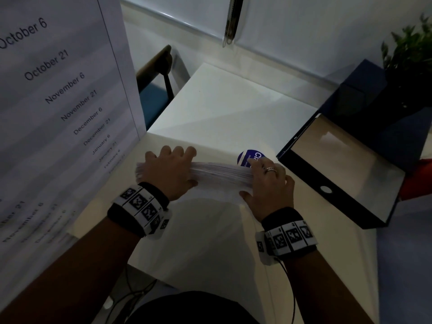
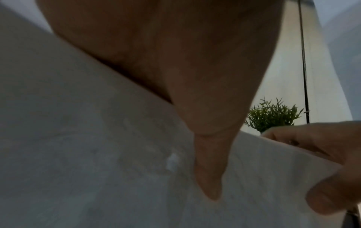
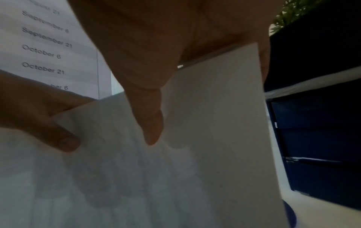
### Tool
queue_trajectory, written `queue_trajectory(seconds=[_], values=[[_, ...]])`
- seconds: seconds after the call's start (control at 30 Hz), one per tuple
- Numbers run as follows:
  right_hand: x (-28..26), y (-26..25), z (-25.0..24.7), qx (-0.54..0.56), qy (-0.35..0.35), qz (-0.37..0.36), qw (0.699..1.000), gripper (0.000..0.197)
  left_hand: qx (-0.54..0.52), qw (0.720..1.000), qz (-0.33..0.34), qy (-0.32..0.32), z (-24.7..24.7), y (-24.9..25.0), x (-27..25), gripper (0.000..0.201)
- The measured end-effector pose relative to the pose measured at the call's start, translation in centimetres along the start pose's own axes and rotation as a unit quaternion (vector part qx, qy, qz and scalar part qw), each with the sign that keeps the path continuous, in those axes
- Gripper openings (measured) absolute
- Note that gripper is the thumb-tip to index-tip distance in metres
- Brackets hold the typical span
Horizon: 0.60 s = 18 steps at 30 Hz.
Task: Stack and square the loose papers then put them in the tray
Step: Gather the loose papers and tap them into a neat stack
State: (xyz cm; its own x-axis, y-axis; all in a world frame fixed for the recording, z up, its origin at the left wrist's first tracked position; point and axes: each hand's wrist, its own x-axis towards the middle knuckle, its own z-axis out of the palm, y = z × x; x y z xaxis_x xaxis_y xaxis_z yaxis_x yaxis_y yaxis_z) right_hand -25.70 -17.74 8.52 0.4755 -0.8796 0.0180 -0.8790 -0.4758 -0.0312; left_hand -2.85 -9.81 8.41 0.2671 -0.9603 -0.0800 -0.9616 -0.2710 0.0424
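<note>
A stack of white papers (image 1: 219, 174) stands on its edge on the white table (image 1: 222, 108) in the head view. My left hand (image 1: 168, 169) grips the stack's left end, fingers over the top edge and thumb on the near face. My right hand (image 1: 268, 181), with a ring, grips the right end the same way. The wrist views show each thumb lying on the near sheet: the papers (image 2: 97, 154) under the left hand (image 2: 207, 138), and the papers (image 3: 205, 138) under the right hand (image 3: 148, 108). The dark blue tray (image 1: 339, 195) lies open to the right of my right hand.
A big printed sheet of dates (image 1: 58, 101) stands at the left. A round blue sticker (image 1: 247, 156) lies behind the stack. A plant (image 1: 411, 50) sits on a dark blue box (image 1: 364, 94) at the back right. A chair (image 1: 159, 73) stands beyond the table.
</note>
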Motion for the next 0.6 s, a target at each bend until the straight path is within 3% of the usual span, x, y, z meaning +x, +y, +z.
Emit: queue_trajectory(seconds=[0.17, 0.3, 0.37, 0.43, 0.5, 0.6], values=[[1.1, -0.7, 0.2, -0.024, -0.033, -0.010, 0.999, 0.080, 0.004, 1.000, 0.007, 0.002, -0.1, 0.3, 0.5, 0.051], [1.5, -0.9, 0.2, -0.037, -0.023, -0.014, 0.999, 0.082, 0.005, 1.000, 0.012, -0.014, -0.2, 0.0, 0.6, 0.058], [1.7, -1.2, 0.1, -0.043, -0.023, -0.023, 0.999, 0.067, 0.008, 0.999, 0.023, -0.030, -0.4, 0.1, 0.7, 0.041], [2.0, -1.2, -0.2, -0.044, -0.046, -0.026, 0.998, 0.036, 0.019, 0.999, 0.038, -0.027, -0.8, 0.2, 0.6, 0.016], [2.2, -1.1, -0.7, -0.039, -0.035, -0.031, 0.998, 0.015, 0.026, 0.999, 0.036, -0.002, -1.4, 0.0, 0.3, 0.010], [1.8, -0.6, -1.4, -0.029, -0.012, -0.026, 0.999, 0.009, 0.020, 0.999, 0.034, 0.021, -2.0, -0.1, -0.2, 0.011]])
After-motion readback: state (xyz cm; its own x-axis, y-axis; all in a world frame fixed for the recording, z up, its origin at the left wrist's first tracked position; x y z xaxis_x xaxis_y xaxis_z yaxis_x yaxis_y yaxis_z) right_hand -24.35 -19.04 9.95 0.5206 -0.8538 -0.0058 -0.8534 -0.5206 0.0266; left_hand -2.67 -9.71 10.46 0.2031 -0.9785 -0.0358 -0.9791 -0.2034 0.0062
